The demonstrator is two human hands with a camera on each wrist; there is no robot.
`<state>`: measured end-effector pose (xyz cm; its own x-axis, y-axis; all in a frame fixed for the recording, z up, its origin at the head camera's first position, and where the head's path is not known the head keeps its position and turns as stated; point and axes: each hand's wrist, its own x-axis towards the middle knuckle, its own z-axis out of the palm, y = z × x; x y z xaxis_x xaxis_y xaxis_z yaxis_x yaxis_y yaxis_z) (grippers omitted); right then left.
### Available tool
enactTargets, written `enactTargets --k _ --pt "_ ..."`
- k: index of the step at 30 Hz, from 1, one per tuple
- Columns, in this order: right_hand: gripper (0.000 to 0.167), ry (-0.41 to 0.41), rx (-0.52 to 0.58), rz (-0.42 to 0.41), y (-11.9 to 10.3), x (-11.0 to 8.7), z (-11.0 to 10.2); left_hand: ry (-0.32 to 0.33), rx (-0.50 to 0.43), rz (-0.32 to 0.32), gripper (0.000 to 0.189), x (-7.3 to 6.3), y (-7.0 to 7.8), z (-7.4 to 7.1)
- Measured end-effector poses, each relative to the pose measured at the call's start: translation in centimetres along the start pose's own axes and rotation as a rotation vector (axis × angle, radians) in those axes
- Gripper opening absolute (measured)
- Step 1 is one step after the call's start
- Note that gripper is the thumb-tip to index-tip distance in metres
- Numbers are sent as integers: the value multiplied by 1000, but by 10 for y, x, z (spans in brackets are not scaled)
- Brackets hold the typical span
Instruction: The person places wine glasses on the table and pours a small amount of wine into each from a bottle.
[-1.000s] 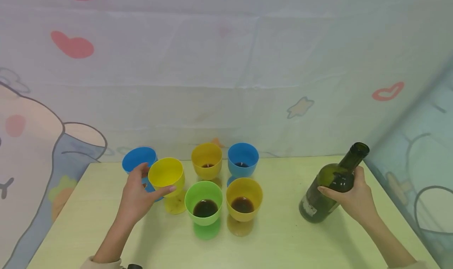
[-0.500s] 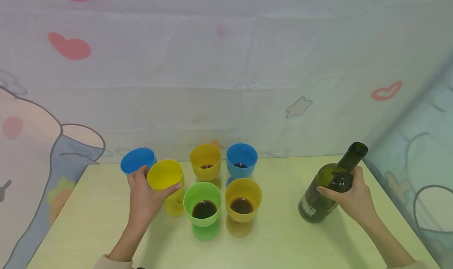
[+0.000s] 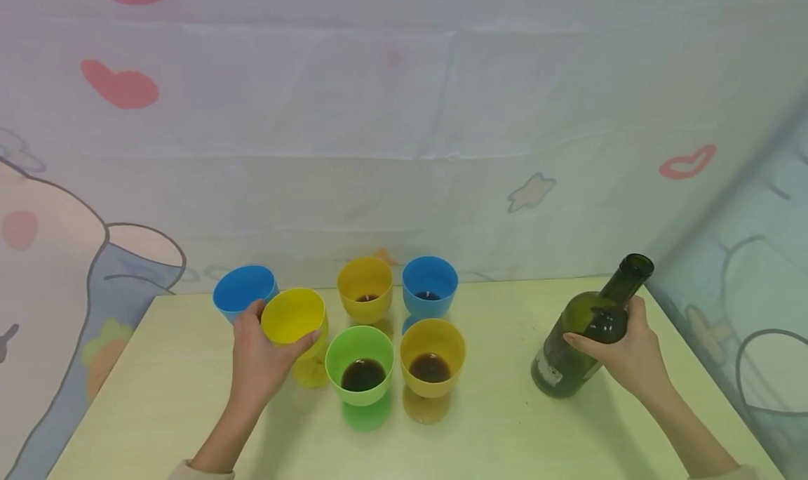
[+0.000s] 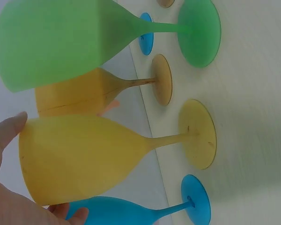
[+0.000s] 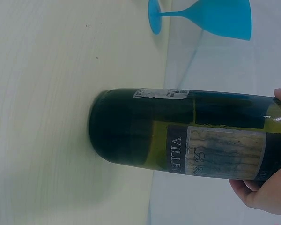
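My left hand (image 3: pixel 261 364) holds a bright yellow goblet (image 3: pixel 294 316) by its bowl, thumb on the near side and fingers on the far side. Its foot is on the table, and no dark liquid shows inside. Close behind the fingers is a blue goblet (image 3: pixel 245 289), partly hidden. At the right, my right hand (image 3: pixel 631 357) grips a dark green wine bottle (image 3: pixel 564 357) round its upper body. The mouth is uncapped, and the neck leans right in the head view. A worn label (image 5: pixel 225 150) shows in the right wrist view.
Dark liquid lies in the green goblet (image 3: pixel 360 354), the front amber goblet (image 3: pixel 433 350), the back amber goblet (image 3: pixel 365 287) and the back blue goblet (image 3: pixel 431 283). They stand close together on the pale table (image 3: pixel 486 438). A printed cloth (image 3: pixel 404 115) hangs behind.
My left hand has shifted slightly right around the yellow goblet's bowl, its forearm turning with it. The bottle and right hand keep their place; the whole view drifts a little.
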<state>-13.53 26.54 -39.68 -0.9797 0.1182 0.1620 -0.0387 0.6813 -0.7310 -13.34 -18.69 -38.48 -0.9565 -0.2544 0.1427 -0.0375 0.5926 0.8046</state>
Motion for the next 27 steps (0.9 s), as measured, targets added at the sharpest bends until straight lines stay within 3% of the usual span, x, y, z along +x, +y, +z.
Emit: enactTargets --k 5,15,27 --pt "82 2 1 11 -1 -1 -1 -43 -14 8 97 1 -2 1" --pt "82 5 -8 16 -1 0 0 -1 -24 -14 94 2 0 7" --pt "84 5 -2 28 -1 1 1 -113 28 -49 102 -2 13 -23"
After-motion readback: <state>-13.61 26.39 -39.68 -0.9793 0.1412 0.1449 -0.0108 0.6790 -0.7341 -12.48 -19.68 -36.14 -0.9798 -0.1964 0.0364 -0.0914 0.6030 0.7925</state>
